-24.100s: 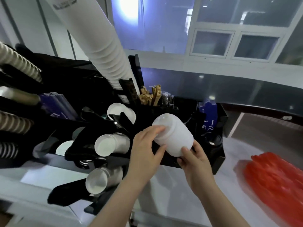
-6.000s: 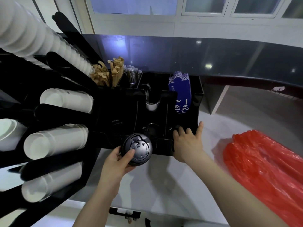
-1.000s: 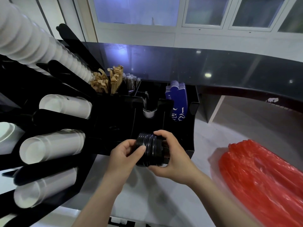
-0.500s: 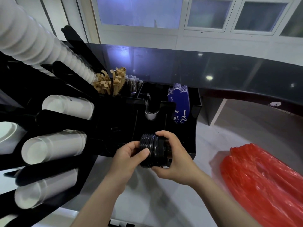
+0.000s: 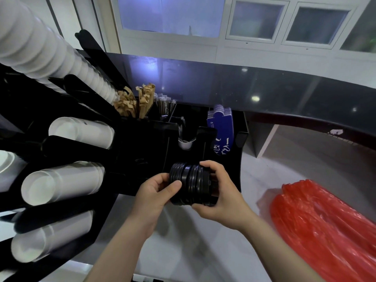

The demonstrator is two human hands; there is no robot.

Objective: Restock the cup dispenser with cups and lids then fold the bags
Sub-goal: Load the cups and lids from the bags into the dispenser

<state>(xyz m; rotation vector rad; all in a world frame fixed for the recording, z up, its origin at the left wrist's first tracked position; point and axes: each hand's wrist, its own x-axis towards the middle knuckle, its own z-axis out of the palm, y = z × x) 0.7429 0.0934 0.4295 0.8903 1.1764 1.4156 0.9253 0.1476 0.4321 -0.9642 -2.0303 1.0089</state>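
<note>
A stack of black lids (image 5: 190, 184) lies sideways between my two hands, right in front of the lower front of the black cup dispenser (image 5: 142, 143). My left hand (image 5: 155, 192) grips the stack's left end with thumb and fingers curled round it. My right hand (image 5: 220, 192) wraps the right end, index finger over the top. White cup stacks (image 5: 61, 182) fill the dispenser's horizontal tubes on the left. A pile of red plastic bags (image 5: 325, 224) lies on the counter at the right.
Brown stir sticks (image 5: 134, 102), wrapped straws (image 5: 163, 104) and blue sleeves (image 5: 221, 129) stand in the dispenser's top compartments. A long white cup stack (image 5: 40, 49) slants across the upper left. The pale counter (image 5: 203, 251) runs below my hands; a dark ledge (image 5: 284, 94) lies behind.
Both hands keep hold of the lid stack in front of the dispenser; they have stayed almost where they were over the last second. Six seconds ago my left hand held a single lid.
</note>
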